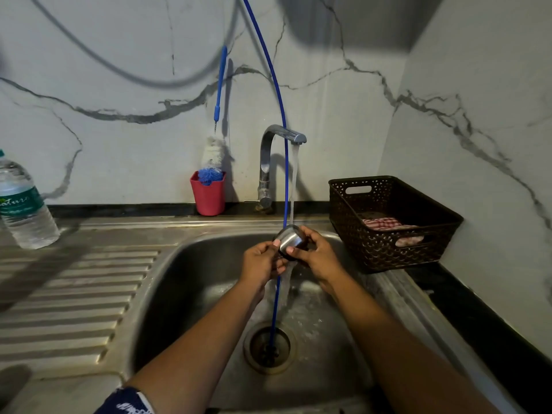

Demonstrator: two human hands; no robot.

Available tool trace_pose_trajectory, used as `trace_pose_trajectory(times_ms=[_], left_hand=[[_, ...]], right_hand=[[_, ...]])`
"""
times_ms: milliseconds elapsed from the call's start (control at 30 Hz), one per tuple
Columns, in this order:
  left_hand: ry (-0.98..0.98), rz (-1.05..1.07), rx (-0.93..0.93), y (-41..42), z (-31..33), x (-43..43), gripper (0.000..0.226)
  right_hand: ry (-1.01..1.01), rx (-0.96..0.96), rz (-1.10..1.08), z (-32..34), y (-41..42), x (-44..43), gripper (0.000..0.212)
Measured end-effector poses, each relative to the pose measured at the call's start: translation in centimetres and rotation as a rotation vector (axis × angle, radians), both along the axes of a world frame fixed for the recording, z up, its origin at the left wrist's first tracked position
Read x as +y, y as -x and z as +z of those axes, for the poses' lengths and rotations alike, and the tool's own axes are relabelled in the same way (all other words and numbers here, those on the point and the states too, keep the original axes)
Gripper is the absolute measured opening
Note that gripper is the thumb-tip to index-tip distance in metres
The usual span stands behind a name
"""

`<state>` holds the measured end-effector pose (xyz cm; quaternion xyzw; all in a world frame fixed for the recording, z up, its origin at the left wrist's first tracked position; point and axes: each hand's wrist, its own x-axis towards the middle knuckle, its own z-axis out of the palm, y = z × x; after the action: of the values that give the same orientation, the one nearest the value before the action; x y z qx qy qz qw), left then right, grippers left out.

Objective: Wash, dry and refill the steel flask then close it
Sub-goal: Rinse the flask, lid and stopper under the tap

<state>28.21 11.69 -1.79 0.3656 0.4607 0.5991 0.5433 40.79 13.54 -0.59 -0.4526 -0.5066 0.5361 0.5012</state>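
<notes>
Left hand (pixel 261 259) and right hand (pixel 318 258) both pinch a small rounded steel flask cap (pixel 291 240) between them: brushed metal, dark rim. It sits under the tap (pixel 268 162) stream, over the steel sink (pixel 179 279). The cap's inside is hidden. A thin blue tube (pixel 280 100) crosses in front of it. Right of the hands: perforated dark basket (pixel 388 252) with a checked cloth (pixel 380 223).

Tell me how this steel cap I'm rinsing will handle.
Probably slippery: the steel cap is smooth and wet under the running tap. Likely light: it looks small between the left hand and right hand. Round, so it may roll.
</notes>
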Motion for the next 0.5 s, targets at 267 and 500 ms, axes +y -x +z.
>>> trace_pose_trajectory(times_ms=[267, 500], left_hand=[[-0.093, -0.029, 0.090, 0.26, -0.27, 0.07, 0.030], [-0.028, 0.035, 0.103, 0.65, -0.83, 0.46, 0.031]], right_hand=[[0.032, 0.023, -0.168, -0.02, 0.35, 0.32, 0.042], [0.050, 0.069, -0.056, -0.03, 0.74, -0.01, 0.041]])
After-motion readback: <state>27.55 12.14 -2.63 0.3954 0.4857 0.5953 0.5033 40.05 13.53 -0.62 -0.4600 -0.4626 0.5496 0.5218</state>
